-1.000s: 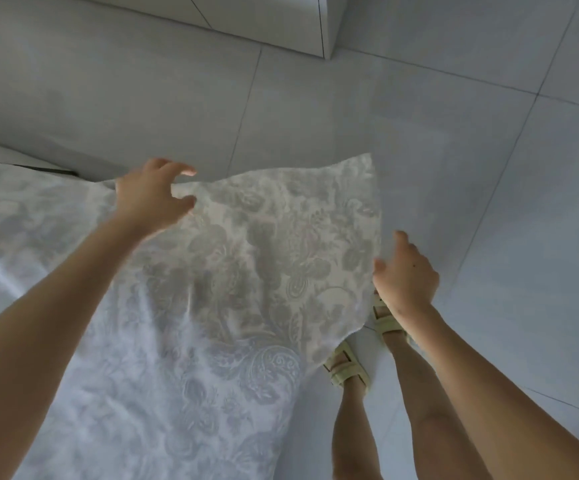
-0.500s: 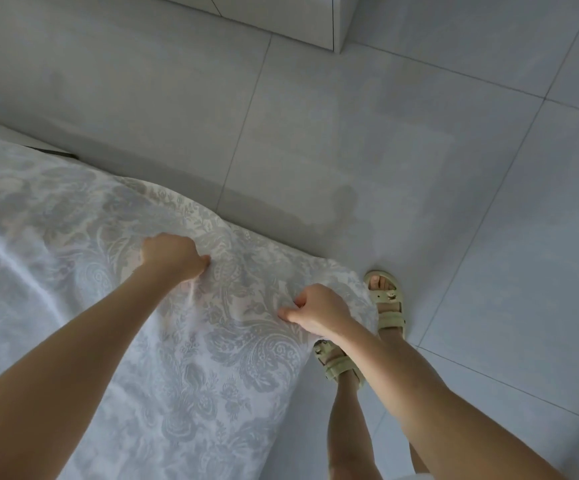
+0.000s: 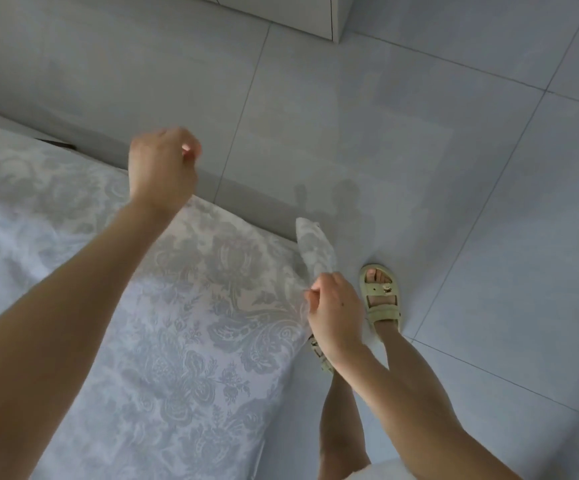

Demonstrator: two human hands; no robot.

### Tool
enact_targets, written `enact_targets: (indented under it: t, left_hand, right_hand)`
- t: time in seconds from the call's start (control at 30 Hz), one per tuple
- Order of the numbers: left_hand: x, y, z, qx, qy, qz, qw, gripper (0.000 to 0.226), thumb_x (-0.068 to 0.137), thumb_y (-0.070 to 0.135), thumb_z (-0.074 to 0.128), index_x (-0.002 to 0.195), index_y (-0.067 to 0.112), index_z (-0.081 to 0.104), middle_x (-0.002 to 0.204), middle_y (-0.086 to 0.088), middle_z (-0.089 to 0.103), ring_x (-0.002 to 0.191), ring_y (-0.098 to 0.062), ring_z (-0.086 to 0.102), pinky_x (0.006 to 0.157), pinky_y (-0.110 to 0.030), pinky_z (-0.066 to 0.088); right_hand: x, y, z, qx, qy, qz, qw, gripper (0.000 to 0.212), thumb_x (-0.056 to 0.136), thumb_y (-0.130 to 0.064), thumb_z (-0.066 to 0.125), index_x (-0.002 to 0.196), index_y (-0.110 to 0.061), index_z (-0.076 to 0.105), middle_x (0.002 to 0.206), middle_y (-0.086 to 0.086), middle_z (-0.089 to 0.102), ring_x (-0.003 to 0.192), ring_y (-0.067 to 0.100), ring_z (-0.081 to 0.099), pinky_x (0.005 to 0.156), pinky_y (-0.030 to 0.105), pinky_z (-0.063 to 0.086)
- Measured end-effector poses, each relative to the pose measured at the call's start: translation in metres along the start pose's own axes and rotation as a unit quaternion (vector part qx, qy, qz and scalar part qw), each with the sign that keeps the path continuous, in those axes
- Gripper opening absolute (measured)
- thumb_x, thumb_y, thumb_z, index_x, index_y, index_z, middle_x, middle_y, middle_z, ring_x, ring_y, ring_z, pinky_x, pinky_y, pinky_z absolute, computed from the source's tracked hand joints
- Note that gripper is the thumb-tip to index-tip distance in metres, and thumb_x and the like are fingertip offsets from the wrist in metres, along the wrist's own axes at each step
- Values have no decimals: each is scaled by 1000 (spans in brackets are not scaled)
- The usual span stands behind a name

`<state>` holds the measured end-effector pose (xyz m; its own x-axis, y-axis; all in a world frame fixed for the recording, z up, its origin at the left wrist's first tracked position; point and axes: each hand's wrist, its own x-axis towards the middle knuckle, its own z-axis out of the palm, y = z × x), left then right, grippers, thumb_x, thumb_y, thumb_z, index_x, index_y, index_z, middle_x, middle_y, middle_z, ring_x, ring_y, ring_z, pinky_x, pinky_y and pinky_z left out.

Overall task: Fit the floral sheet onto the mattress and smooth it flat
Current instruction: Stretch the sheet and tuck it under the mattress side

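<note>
Left hand (image 3: 163,168): raised at 10 o'clock from frame centre, back to the camera and fingers curled in. No cloth shows in them. The outline is blurred, so the grip reads as empty, not confirmed.

Right hand (image 3: 335,313): at 5 o'clock from centre, low beside the bed corner. Thumb and fingers pinch the corner of the floral sheet (image 3: 184,323). A narrow flap of it stands up from the pinch toward 12 o'clock.

Sheet position: spread over the mattress, which it hides completely. It fills the frame from 7 to 10 o'clock and ends at the bed corner near centre. The left forearm crosses above it. The left hand hangs over its far edge, apart from the fabric. The right hand is at its corner, touching.

Progress, as a judgement: the visible top lies mostly flat, with soft folds toward 9 o'clock. The near corner is not seated, and its tip is loose in the pinch. What is left is to pull that corner down over the mattress edge and smooth the top. The other corners are out of view.

Also present: tiled floor (image 3: 454,168); a sandal (image 3: 381,296) at 2 o'clock from the right hand.
</note>
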<state>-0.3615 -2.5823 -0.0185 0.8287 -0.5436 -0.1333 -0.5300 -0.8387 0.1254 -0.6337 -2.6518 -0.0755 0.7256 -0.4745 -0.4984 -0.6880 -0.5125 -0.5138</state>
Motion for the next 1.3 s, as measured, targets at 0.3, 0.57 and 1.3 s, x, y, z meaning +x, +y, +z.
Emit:
enact_targets:
  t: [0.3,0.57,1.3]
  left_hand:
    - [-41,-49,11,169,-146,-142,964,39,93,23,47,127,4,54,134,-21,50,122,-41,43,100,-49,35]
    - [-72,-131,12,212,-243,-193,927,58,97,48,26,148,21,26,157,-12,16,144,-34,10,115,-53,11]
    - [-72,-178,73,136,-214,-46,966,51,97,47,16,137,34,44,155,-2,26,146,-22,10,115,-55,-6]
  right_hand:
    - [81,-33,-18,48,-184,-5,982,42,99,-37,42,129,-11,54,128,6,59,121,27,51,93,33,40]
    - [118,-105,34,177,-313,73,930,45,98,-47,34,129,-16,45,132,5,48,121,22,45,98,35,36]
    - [118,-118,82,-119,-42,13,992,35,96,-41,44,117,-17,60,117,8,64,111,32,57,88,38,41]
